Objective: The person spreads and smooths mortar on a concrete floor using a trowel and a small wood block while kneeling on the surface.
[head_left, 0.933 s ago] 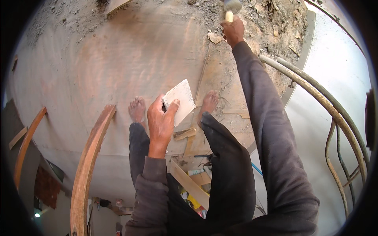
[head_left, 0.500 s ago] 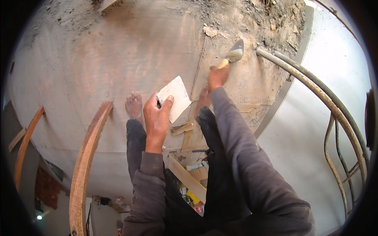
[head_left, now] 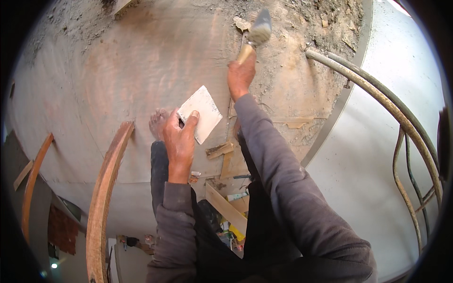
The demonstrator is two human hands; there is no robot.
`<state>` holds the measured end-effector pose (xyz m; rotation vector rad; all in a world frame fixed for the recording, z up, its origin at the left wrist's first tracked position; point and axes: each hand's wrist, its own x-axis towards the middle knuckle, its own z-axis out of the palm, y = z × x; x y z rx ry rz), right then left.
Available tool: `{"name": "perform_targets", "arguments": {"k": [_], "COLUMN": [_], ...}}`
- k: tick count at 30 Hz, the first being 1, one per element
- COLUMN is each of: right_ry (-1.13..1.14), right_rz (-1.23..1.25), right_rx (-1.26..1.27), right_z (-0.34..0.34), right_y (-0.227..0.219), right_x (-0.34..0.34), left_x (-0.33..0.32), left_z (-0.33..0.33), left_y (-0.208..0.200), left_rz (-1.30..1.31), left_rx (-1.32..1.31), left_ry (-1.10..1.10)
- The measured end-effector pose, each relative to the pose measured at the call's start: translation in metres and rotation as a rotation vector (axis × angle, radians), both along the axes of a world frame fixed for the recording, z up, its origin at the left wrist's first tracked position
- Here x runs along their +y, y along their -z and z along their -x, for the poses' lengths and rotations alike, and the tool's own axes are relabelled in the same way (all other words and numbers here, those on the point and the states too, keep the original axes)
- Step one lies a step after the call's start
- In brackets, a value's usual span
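My left hand holds a small square white tile by its lower corner, thumb on top, above my bare left foot. My right hand is stretched forward and grips the wooden handle of a paintbrush whose pale bristles point away, over a curved concrete surface. Both arms wear grey long sleeves. My right foot is hidden behind the right arm.
A curved wooden rail runs along the left. Rusty metal bars arc on the right beside a pale wall. Dirt and rubble lie at the far edge. Wood scraps and planks sit below my legs.
My right hand drew back toward me with the brush, then reached forward again. My left hand and the tile stayed almost still.
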<state>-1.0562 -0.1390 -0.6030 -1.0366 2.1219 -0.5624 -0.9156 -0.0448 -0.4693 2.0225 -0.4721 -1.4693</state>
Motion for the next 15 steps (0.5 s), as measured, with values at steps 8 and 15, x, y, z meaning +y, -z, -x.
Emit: {"name": "perform_targets", "arguments": {"k": [8, 15], "right_ry": [-0.101, -0.328], "right_rz": [0.038, 0.126], "right_rx": [-0.015, 0.02], "right_z": [-0.027, 0.012], "right_y": [0.027, -0.009], "right_x": [-0.031, -0.019], "left_x": [-0.006, -0.006], "left_z": [0.002, -0.001], "left_y": [-0.002, -0.007], "left_rz": [-0.02, 0.0], "left_rx": [-0.007, -0.05], "left_ry": [0.092, 0.063]}}
